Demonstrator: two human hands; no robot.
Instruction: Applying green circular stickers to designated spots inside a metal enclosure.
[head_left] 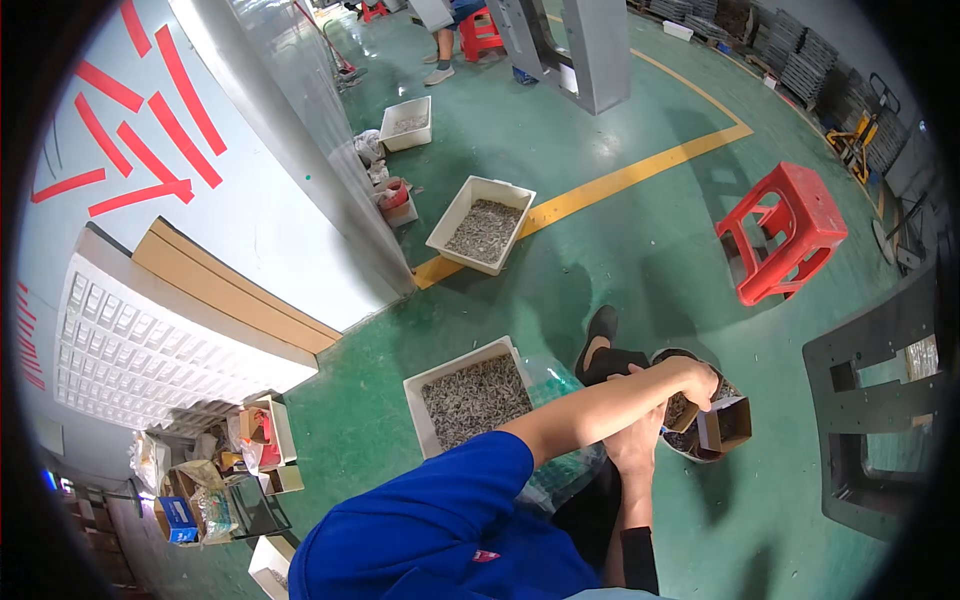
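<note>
My left arm, in a blue sleeve, reaches across to the right. My left hand (703,385) is bent down at the cardboard boxes, its fingers curled; what they hold is too small to tell. My right hand (632,447) lies beneath the left forearm, beside the boxes, its fingers mostly hidden. An open cardboard box (731,424) and another small one (680,411) sit on a round container (704,456). Left of my hands, a clear plastic bag (548,381) lies against a white tub (415,398) full of small grey metal-looking pieces (474,402).
My dark shoe (603,324) is on the green floor. Farther off stand two white tubs (462,190) (388,139) of similar pieces and a red stool (797,215). A grey machine frame (835,430) stands right; cluttered boxes (270,430) and a white panel (270,190) stand left. Another person's leg (444,48) shows far off.
</note>
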